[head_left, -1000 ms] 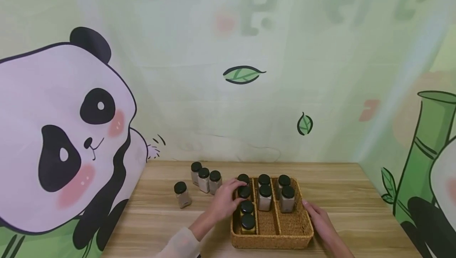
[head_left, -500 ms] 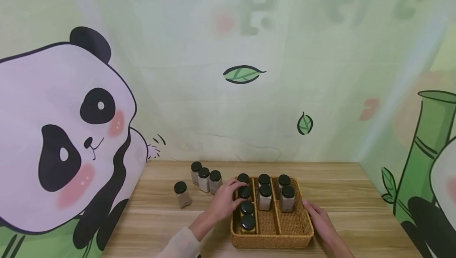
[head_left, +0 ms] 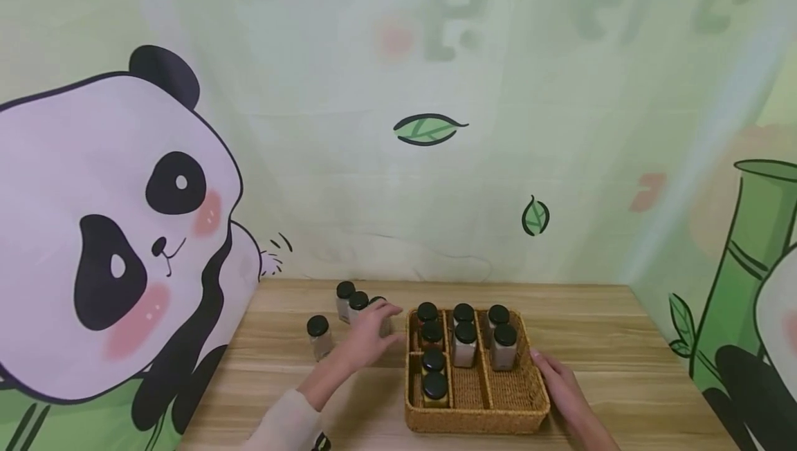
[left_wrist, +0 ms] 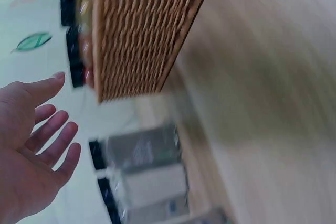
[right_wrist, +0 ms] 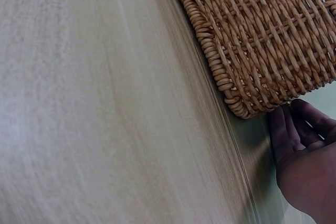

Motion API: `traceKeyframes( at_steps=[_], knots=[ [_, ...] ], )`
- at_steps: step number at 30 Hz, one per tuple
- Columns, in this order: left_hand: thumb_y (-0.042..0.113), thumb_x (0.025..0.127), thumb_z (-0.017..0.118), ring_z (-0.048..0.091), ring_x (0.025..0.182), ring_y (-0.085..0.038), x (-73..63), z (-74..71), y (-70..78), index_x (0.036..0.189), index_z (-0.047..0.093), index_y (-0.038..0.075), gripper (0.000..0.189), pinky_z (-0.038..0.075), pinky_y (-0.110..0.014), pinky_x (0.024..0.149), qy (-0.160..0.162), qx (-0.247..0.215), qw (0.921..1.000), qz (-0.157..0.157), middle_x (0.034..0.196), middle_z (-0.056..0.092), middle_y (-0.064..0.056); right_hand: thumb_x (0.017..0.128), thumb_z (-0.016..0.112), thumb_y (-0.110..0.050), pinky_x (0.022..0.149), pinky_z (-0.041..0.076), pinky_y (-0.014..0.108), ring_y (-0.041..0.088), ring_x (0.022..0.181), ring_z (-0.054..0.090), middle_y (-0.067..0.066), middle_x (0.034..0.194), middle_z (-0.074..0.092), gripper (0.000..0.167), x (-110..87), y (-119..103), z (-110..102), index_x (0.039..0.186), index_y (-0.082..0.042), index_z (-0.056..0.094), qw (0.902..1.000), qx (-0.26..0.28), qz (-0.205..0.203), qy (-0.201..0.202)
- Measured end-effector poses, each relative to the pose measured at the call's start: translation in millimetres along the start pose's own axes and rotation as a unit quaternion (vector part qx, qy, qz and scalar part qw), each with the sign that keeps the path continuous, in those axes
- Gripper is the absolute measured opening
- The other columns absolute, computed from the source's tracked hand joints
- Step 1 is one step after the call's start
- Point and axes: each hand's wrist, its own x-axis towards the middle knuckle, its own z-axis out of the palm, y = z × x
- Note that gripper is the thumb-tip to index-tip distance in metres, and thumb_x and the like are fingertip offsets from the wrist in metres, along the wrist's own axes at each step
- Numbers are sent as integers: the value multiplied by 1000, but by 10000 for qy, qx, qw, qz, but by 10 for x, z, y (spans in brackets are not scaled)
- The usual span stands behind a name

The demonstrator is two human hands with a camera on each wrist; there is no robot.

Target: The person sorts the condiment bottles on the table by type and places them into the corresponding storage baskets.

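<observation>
A wicker basket (head_left: pixel 476 422) with dividers stands on the table. Black-lidded spice jars fill its left column: two reddish ones (head_left: pixel 431 333) behind, two yellowish ones (head_left: pixel 434 389) in front. Two grey-brown jars (head_left: pixel 464 347) stand in the middle column and two more (head_left: pixel 504 348) in the right one. My left hand (head_left: pixel 367 340) is in the air left of the basket, fingers spread and holding nothing, partly hiding the loose jars behind it. In the left wrist view that hand (left_wrist: pixel 31 145) is apart from the basket. My right hand (head_left: pixel 563 389) touches the basket's right side with extended fingers.
Several loose black-lidded jars stand left of the basket: a group (head_left: pixel 346 300) towards the back and a single jar (head_left: pixel 320 337) nearer. The wooden table (head_left: pixel 585 319) meets a panda-printed cloth backdrop (head_left: pixel 324 160) at its rear edge.
My left hand has let go of a reddish jar in the basket's back-left compartment and moved left, towards the loose jars. The right hand has stayed at the basket's side.
</observation>
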Motion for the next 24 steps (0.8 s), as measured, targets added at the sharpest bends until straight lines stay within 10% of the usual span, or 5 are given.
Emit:
traceKeyframes(
  at_steps=[11, 24],
  knots=[
    [18, 89, 89, 64, 123, -38, -124, -590, -425, 133, 69, 2, 51, 54, -54, 102, 542, 482, 9944, -763, 133, 67, -15, 102, 46, -74, 124, 22, 62, 49, 154, 28, 33, 162, 37, 102, -11, -14, 1, 157, 11, 38, 10000, -72, 16, 10],
    [21, 89, 88, 57, 128, -46, -416, -748, -828, 136, 65, -5, 58, 49, -60, 104, 652, 1072, 9827, -1364, 136, 64, -23, 105, 46, -70, 124, 25, 62, 49, 152, 31, 34, 160, 39, 96, 5, -1, 3, 156, 12, 39, 9999, -102, -4, 47]
  ],
)
